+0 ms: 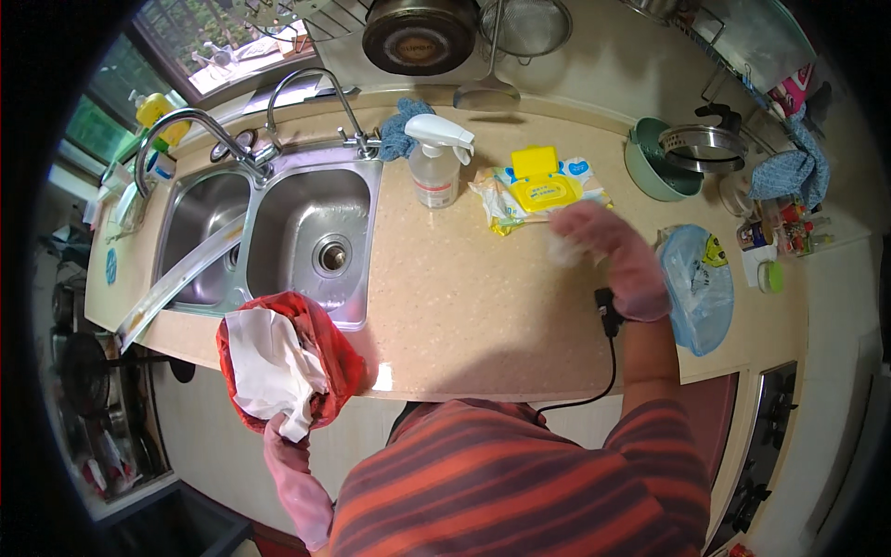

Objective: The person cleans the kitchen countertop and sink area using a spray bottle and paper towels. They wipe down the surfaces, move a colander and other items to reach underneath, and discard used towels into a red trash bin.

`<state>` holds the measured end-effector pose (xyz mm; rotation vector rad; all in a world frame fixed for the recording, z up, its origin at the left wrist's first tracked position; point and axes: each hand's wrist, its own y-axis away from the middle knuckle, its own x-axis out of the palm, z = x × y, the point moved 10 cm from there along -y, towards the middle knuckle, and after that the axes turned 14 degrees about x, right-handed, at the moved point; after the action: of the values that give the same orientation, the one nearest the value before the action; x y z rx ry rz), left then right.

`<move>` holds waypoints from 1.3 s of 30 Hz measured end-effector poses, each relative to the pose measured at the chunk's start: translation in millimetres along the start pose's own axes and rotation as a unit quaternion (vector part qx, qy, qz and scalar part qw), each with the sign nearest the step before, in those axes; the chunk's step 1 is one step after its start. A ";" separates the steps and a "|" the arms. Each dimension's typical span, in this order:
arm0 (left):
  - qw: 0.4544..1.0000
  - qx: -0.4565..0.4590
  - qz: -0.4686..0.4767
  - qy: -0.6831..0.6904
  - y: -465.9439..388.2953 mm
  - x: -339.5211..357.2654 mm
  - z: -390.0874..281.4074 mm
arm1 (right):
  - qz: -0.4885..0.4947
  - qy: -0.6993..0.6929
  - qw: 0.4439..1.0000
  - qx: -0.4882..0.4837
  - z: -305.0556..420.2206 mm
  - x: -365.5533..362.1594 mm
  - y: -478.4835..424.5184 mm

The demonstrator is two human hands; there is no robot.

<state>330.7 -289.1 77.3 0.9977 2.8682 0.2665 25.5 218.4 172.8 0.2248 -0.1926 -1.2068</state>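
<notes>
My left hand (287, 442), in a pink rubber glove, grips the near rim of a red plastic bag (344, 369) at the counter's front edge. A white sheet (261, 355), paper or cloth, lies in the bag's mouth and hangs over the rim by my fingers. My right hand (619, 254), also in a pink glove, is over the counter with a small whitish thing (565, 252) at its fingers, blurred by motion. Just beyond it lies a pack of wet wipes (491, 191) with its yellow lid (534, 163) flipped up.
A double steel sink (313, 237) is at the left, with a long pale strip (184, 278) across its left basin. A spray bottle (433, 167) stands beside the sink. At the right are a blue plastic bag (696, 299), a green bowl (647, 163) and a gas hob (766, 432).
</notes>
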 end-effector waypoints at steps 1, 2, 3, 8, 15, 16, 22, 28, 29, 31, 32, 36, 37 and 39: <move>0.999 -0.005 0.026 0.019 -7.4 6.6 4.3 | -0.029 0.155 0.974 -0.161 17.0 4.8 4.4; 0.999 -0.008 0.025 0.035 -3.3 11.4 1.2 | -0.050 0.245 0.954 -0.166 1.5 5.3 -14.4; 0.998 -0.006 0.023 0.049 -2.6 12.5 -1.3 | -0.067 0.330 0.925 -0.174 -12.1 7.9 -33.3; 0.999 -0.001 0.011 0.053 4.8 14.7 -8.4 | -0.209 0.321 0.923 0.029 -44.9 -24.9 -119.6; 0.996 -0.019 -0.071 0.057 12.4 9.8 -6.6 | -0.129 0.320 0.930 0.127 -45.6 -43.4 -123.6; 0.994 -0.002 -0.098 0.056 14.1 8.0 -8.5 | -0.150 0.320 0.926 0.134 -57.7 -70.5 -116.9; 0.999 -0.024 -0.031 -0.005 12.7 11.1 -11.2 | -0.565 0.388 0.727 0.046 -95.7 -163.0 -5.1; 0.999 -0.039 0.001 0.026 11.9 15.4 -18.4 | -0.268 0.281 0.905 -0.173 -150.2 -10.0 -95.5; 0.995 -0.039 -0.035 0.082 17.9 -6.9 -8.7 | -0.232 0.495 0.822 -0.160 -103.5 90.0 -73.8; 0.988 -0.066 -0.020 0.141 10.8 1.4 -0.5 | -0.014 0.578 0.801 -0.156 -91.0 190.5 -52.4; 0.991 -0.062 -0.011 0.115 11.3 14.8 -9.7 | 0.026 0.600 0.783 -0.165 -91.4 213.4 -50.3; 0.995 -0.049 0.056 0.067 19.2 27.1 -25.1 | 0.041 0.636 0.749 -0.180 -79.5 227.9 -92.3; 0.995 -0.051 0.057 0.062 17.4 29.6 -27.0 | -0.014 0.626 0.762 -0.165 -68.3 213.3 -110.4; 0.995 -0.054 0.058 0.059 19.0 25.2 -27.5 | -0.043 0.630 0.754 -0.182 -59.8 213.0 -115.6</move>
<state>318.5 -262.5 107.1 1.1674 2.8652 0.5016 10.7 -16.6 89.6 0.6574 1.2452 -0.9284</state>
